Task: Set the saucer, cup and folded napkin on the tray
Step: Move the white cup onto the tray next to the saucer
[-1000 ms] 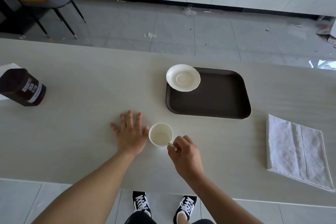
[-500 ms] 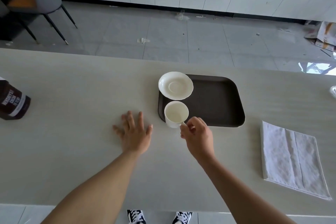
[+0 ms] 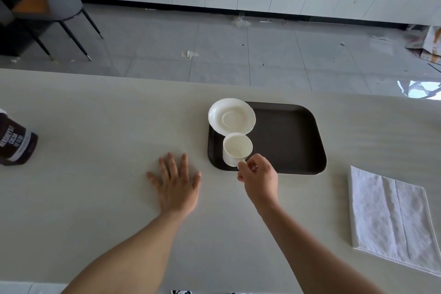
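Observation:
A dark brown tray [image 3: 291, 141] lies on the pale table. A white saucer [image 3: 231, 119] sits on its far left corner, overhanging the rim. My right hand [image 3: 259, 176] pinches the handle of a white cup [image 3: 237, 148], which is over the tray's near left part, just in front of the saucer. Whether the cup rests on the tray or hangs above it I cannot tell. My left hand [image 3: 175, 182] lies flat on the table, fingers spread, left of the tray. A folded white napkin [image 3: 391, 219] lies on the table to the right.
A dark brown cocoa tin [image 3: 14, 145] stands at the table's left edge. Beyond the table's far edge is grey tiled floor with scraps, a chair [image 3: 55, 0] at far left and white cabinets along the wall.
My right hand lifted the cup from the table beside my left hand and carried it forward and right over the tray's near left corner. The left hand stayed flat.

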Demonstrator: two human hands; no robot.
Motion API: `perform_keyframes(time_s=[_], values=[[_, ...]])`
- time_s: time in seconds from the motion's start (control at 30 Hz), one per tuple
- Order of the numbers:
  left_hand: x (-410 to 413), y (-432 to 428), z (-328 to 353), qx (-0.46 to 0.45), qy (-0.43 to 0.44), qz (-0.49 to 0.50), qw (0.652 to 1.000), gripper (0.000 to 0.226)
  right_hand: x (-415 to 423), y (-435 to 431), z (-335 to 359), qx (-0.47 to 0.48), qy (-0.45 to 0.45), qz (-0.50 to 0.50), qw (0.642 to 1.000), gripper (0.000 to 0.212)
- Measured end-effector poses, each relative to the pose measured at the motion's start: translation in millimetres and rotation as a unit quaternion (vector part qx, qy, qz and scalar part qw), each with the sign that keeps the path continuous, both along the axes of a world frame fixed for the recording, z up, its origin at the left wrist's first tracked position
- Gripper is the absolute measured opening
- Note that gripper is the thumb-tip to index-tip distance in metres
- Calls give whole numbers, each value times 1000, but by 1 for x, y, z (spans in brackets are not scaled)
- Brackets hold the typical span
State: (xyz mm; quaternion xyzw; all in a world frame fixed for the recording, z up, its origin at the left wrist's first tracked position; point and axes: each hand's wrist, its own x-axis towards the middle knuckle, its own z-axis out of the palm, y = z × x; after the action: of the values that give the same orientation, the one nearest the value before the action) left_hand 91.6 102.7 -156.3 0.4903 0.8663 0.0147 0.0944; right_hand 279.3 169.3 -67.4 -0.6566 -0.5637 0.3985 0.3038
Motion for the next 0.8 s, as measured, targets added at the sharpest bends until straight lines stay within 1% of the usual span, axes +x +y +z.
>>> perform_keyframes(time_s=[0.17,0.33,0.5,0.67,0.8], values=[[1,-1,2,-2,3,0,1000,77,-5,1,-4,-9,1,-10,1000,29],[2,-1,5,4,3,2,1000,80,-13,1,-7,-11,0,-16,1000,31],[3,-1,7,12,5,3,1000,79,-20,-2,-9,-9,-2,-13,1000,36],[4,-2,10,14,0,2,1000,79,-29,-5,-13,-29,-3,11,1000,28],[4,-2,10,15,0,3,1000,80,-32,-6,-15,-29,-13,24,999,30]])
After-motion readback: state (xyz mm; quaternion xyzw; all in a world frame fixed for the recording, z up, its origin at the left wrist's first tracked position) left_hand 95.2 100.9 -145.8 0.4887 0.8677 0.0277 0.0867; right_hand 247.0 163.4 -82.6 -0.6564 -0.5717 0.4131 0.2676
